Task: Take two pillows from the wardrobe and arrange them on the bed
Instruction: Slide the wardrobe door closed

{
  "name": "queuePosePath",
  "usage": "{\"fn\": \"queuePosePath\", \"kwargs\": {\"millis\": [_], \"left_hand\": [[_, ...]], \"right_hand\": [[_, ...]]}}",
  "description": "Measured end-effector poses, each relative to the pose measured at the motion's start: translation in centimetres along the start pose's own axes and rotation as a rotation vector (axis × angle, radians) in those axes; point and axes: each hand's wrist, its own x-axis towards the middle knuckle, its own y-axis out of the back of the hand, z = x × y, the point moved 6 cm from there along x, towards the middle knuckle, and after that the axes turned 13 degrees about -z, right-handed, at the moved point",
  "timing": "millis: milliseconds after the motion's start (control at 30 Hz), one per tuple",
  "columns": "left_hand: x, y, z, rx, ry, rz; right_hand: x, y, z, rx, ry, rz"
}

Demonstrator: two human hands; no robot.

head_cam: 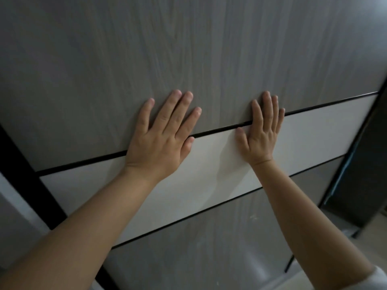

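On woodgrain wardrobe door (pixel 104 70), left hand (pixel 159 141), right hand (pixel 260 137) flat, fingers spread

- Left hand (pixel 159 141): flat, palm forward, fingers spread and pointing up, thumb out to the right; no grip on anything.
- Right hand (pixel 260 130): flat too, fingers close together and pointing up, thumb out to the left.
- Both forearms bare, stretched forward and upward, the hands apart at about the same height.
- A pale sleeve (pixel 377 278) edge shows at the right elbow.
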Motion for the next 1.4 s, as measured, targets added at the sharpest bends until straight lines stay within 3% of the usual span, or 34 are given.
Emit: {"fn": "queuePosePath", "kwargs": {"millis": [233,533,933,1200,1400], "left_hand": [[2.2,-0.1,2.9,0.014,-0.007,0.014],[7.6,0.1,9.6,-0.016,-0.015,0.044],[17.8,0.4,21.9,-0.101,-0.039,0.017],[25.2,0.2,30.1,-0.065,-0.032,-0.038],[30.7,-0.1,36.9,-0.033,-0.049,-0.066]], "right_hand": [[0.7,0.5,3.1,0.005,-0.042,-0.026],[1.8,1.8,11.4,-0.094,-0.102,-0.181],[3.9,5.2,28.1,-0.094,-0.135,-0.442],[5.7,7.3,39.0,-0.08,-0.08,-0.473],[6.1,8.1,47.7,-0.063,-0.192,-0.463]]}}
